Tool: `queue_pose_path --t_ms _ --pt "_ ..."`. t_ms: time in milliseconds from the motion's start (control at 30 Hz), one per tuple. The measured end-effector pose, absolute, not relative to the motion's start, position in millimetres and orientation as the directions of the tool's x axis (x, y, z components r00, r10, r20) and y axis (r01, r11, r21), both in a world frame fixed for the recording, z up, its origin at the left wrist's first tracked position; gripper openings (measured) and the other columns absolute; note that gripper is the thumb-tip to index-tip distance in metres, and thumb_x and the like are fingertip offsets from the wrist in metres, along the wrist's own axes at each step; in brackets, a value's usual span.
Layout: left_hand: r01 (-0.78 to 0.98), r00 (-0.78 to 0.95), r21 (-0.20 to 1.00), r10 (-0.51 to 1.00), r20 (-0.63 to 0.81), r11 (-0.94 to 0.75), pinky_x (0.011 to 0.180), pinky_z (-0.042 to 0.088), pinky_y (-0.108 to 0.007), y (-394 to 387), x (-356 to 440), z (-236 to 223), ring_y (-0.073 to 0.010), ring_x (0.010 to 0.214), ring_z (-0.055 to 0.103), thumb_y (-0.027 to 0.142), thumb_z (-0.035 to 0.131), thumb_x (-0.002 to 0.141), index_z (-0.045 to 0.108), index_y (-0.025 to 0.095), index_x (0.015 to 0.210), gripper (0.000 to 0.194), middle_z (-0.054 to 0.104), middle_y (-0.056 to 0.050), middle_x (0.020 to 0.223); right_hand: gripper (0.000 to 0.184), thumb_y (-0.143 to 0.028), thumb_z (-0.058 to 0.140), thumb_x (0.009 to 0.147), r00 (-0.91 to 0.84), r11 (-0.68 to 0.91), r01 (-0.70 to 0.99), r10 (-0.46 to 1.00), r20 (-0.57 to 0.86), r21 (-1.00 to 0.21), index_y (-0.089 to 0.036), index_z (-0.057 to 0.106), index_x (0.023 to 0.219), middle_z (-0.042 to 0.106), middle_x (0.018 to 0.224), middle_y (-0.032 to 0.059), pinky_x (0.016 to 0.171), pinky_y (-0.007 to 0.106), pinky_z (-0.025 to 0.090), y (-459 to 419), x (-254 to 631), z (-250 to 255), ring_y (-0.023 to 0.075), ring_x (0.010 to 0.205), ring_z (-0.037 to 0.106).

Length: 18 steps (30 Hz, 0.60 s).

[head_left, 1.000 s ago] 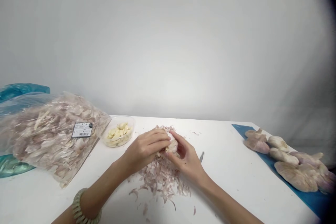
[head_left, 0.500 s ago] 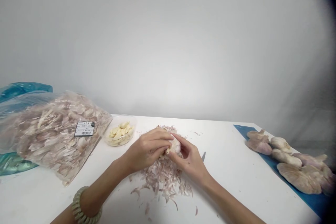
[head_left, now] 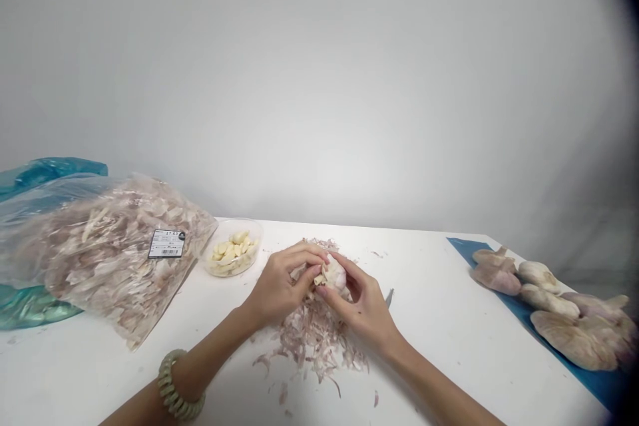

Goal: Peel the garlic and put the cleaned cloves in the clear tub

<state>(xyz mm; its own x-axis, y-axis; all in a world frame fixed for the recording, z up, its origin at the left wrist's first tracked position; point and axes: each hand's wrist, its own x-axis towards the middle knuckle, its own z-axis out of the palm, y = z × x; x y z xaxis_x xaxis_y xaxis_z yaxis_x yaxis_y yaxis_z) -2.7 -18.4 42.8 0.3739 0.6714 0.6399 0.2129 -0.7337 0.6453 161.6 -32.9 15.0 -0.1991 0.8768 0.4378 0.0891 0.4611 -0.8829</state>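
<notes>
A whitish garlic bulb point(head_left: 335, 275) is held between my two hands above a heap of garlic skins point(head_left: 314, 339). My right hand point(head_left: 363, 303) grips the bulb from the right, thumb in front and fingers behind. My left hand point(head_left: 282, 283) is closed at the bulb's left side, thumb and fingers pinching at its stem and skin. The undersides of the left fingers are partly hidden. Just right of my right hand, the grey tip of a blade-like tool point(head_left: 389, 297) shows; the rest is hidden behind the hand.
A clear round bowl point(head_left: 259, 246) with peeled garlic cloves point(head_left: 233, 249) stands left of my hands. Farther left lies a large clear bag of garlic skins point(head_left: 114, 246) with a label. On the right, several garlic bulbs point(head_left: 574, 339) lie on a blue sheet point(head_left: 462, 249). A wall point(head_left: 319, 80) rises behind the table.
My left fingers have shifted on the bulb and the left thumb now sits higher, so more of the bulb's stem shows. The view has moved slightly left.
</notes>
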Motion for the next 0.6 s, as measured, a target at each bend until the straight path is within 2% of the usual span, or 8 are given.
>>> queue_pose_path --t_ms 333,600 --pt "0.125 0.290 0.794 0.787 0.544 -0.595 0.089 0.050 -0.029 -19 1 38 -0.0170 0.098 0.061 0.020 0.053 0.085 0.067 0.017 0.079 0.015 0.066 -0.007 0.097 0.050 -0.025 0.062 0.081 -0.201 0.534 0.159 0.841 0.502 -0.830 -0.021 0.049 0.129 0.054 0.131 0.0095 0.103 0.045 0.039 -35 162 8 0.0266 0.122 0.048" --pt "0.094 0.276 0.828 0.813 0.512 -0.553 0.086 0.049 -0.023 -18 0 34 -0.0143 0.095 0.061 0.015 0.054 0.083 0.068 0.017 0.078 0.016 0.067 -0.006 0.096 0.053 -0.025 0.061 0.080 -0.197 0.588 0.260 0.809 0.554 -0.766 -0.020 0.047 0.131 0.056 0.129 0.0108 0.099 0.045 0.044 -33 163 3 0.0271 0.119 0.051"
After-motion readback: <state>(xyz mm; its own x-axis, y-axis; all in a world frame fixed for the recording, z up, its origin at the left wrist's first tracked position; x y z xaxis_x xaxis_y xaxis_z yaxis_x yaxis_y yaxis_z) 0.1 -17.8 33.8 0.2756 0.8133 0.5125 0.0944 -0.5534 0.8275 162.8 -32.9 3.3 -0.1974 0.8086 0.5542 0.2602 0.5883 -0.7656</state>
